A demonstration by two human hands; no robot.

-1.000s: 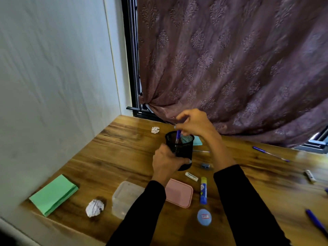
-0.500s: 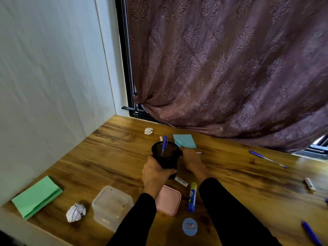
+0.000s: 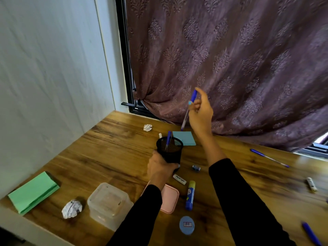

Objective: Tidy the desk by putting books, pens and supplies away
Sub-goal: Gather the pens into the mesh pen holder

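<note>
Here the left hand (image 3: pixel 160 167) grips the black mesh pen cup (image 3: pixel 170 149) from the near side, holding it over the wooden desk (image 3: pixel 110 153). One blue pen (image 3: pixel 167 140) stands inside the cup. The right hand (image 3: pixel 200 112) is raised above and to the far right of the cup, its fingers pinching a second blue pen (image 3: pixel 188 109) that hangs tilted, tip down. A blue sticky-note pad (image 3: pixel 184 138) lies just beyond the cup. To the right, a third pen (image 3: pixel 268 158) lies on the desk, well apart from the cup. Near the cup lie an eraser (image 3: pixel 179 179), a glue stick (image 3: pixel 190 195), a pink lid (image 3: pixel 169 200) and a clear plastic box (image 3: pixel 109 205). A green paper pad (image 3: pixel 33 192) and a crumpled paper ball (image 3: pixel 71 208) lie at the near left
</note>
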